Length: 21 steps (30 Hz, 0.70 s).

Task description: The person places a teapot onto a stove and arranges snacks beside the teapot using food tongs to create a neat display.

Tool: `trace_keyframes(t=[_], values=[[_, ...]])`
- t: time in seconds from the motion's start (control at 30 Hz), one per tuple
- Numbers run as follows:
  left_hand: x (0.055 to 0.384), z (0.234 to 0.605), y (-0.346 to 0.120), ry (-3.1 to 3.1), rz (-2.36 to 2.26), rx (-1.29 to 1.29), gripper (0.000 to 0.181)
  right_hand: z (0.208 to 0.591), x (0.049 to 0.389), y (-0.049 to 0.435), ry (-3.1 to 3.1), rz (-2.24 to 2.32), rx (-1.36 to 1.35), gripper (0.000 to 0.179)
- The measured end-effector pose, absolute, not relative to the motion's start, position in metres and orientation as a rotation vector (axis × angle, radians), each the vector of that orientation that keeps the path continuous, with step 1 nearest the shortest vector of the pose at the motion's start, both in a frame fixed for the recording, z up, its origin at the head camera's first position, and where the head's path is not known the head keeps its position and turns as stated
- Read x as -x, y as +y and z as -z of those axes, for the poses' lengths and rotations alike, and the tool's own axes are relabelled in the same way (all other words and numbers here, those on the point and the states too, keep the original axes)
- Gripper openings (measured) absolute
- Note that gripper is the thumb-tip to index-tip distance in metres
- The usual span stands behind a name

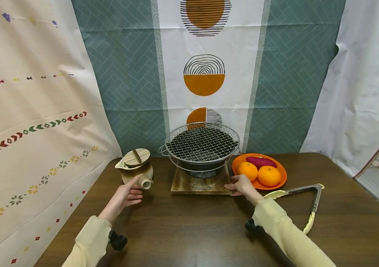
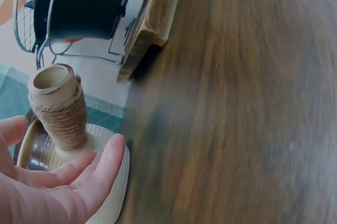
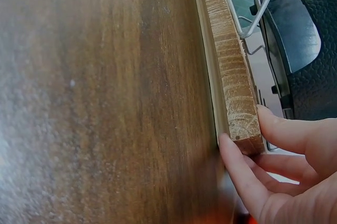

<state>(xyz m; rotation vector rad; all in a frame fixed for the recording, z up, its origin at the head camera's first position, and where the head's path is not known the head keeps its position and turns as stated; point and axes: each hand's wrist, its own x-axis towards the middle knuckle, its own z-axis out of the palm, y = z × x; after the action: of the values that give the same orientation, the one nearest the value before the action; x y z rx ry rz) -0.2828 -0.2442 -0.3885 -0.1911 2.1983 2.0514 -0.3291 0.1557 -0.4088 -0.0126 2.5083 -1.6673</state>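
My right hand (image 1: 241,185) pinches the right front corner of a square wooden board (image 1: 184,188), thumb on top, a finger at its lower edge in the right wrist view. On the board stands a small black tabletop grill (image 3: 316,50) with a round wire mesh (image 1: 202,142) over it. At left, my left hand (image 1: 126,198) is held beside a ceramic teapot (image 1: 127,176), fingers loosely spread near its rope-wrapped side handle (image 2: 66,121). They do not close round the handle; whether a fingertip touches the pot I cannot tell. A wooden lid (image 1: 132,158) covers the teapot.
Right of the board, an orange plate (image 1: 283,178) bears two oranges (image 1: 269,176) and a purple sweet potato (image 1: 261,161). Opened tongs (image 1: 316,194) with cream tips lie at the right of the brown table (image 1: 176,230). Cloth curtains (image 1: 129,74) hang behind and at both sides.
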Motion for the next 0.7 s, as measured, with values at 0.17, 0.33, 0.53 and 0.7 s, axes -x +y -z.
trace_keyframes(t=[0.17, 0.33, 0.53, 0.7], values=[[0.287, 0.392, -0.243, 2.01, -2.175, 0.205, 0.066, 0.41, 0.33, 0.157, 2.468, 1.709, -0.002, 0.051], [0.296, 0.395, -0.243, 1.72, -2.339, 0.214, 0.067, 0.409, 0.331, 0.157, 2.426, 1.745, -0.003, 0.05], [0.302, 0.395, -0.24, 1.409, -2.451, 0.258, 0.065, 0.41, 0.331, 0.157, 2.45, 1.74, 0.012, 0.047], [0.305, 0.395, -0.24, 1.254, -2.523, 0.313, 0.038, 0.41, 0.33, 0.158, 2.455, 1.734, 0.018, 0.047]])
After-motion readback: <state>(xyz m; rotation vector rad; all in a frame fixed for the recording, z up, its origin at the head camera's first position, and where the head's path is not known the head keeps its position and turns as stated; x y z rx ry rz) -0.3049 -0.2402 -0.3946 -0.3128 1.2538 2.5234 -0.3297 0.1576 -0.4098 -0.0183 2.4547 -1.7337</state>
